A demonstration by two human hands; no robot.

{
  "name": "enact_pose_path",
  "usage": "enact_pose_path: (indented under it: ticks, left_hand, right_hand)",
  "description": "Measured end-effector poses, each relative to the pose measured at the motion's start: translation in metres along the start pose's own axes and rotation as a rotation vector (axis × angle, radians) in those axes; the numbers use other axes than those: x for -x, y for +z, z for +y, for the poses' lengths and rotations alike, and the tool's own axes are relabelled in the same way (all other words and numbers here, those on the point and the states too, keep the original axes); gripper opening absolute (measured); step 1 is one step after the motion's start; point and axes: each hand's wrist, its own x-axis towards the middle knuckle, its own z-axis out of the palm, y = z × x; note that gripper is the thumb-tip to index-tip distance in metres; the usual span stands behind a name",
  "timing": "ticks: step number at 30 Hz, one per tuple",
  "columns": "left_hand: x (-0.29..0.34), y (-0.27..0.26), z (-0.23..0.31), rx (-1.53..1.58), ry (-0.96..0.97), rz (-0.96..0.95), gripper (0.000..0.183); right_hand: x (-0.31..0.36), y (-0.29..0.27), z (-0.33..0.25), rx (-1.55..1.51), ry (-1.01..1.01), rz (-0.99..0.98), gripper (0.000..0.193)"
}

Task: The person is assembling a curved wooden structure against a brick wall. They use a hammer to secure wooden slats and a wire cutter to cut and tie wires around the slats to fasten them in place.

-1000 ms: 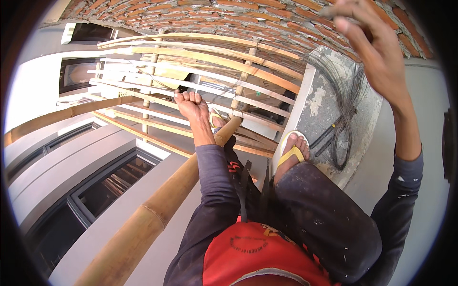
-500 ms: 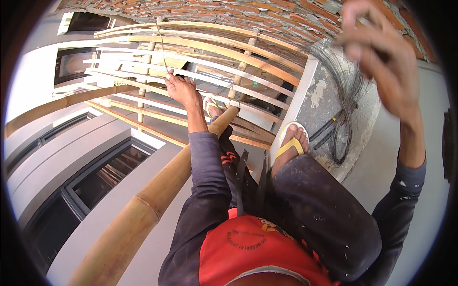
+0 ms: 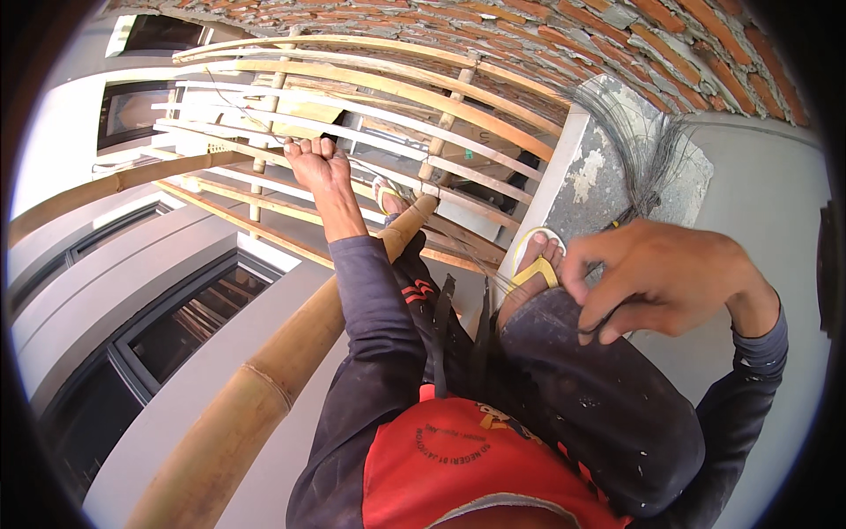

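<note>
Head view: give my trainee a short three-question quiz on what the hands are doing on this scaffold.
1. True or false: the left hand is stretched out by the thin wire near the bamboo slats.
2. What lies closest to the right hand? A) the thick bamboo pole B) the bundle of thin wires C) a window
3. What is on the foot resting on the concrete ledge?

Key
1. True; whether it grips the wire cannot be told.
2. B; the fingers curl near the lower ends of the bundle.
3. A yellow-strapped sandal.
</note>
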Motion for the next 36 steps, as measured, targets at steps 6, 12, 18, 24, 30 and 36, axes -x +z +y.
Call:
enact_pose_path:
  ticks: [6,12,18,24,30,36]
  left_hand:
    - [0.040,0.018,-0.024,-0.201,-0.031,-0.200,0.016]
    - [0.054,0.053,-0.010,-0.418,0.262,-0.108,0.018]
    - [0.047,0.027,-0.009,-0.627,0.340,-0.053,0.021]
    - [0.065,0.017,-0.023,-0.416,0.005,-0.124,0.018]
    - [0.060,0.012,-0.018,-0.342,0.192,0.048,0.012]
    - [0.049,0.003,-0.022,-0.538,0.200,0.015,0.015]
  right_hand:
    - [0.034,-0.079,0.043,0.827,0.224,1.150,0.017]
    - [0.009,0.013,0.097,1.318,0.965,0.240,0.015]
    - [0.004,-0.001,-0.012,0.000,0.165,-0.073,0.011]
    - [0.017,-0.068,0.021,0.983,0.149,1.100,0.016]
    - [0.003,0.005,0.078,1.145,1.011,0.089,0.019]
    - [-0.007,0.031,-0.024,0.053,0.131,0.003,0.028]
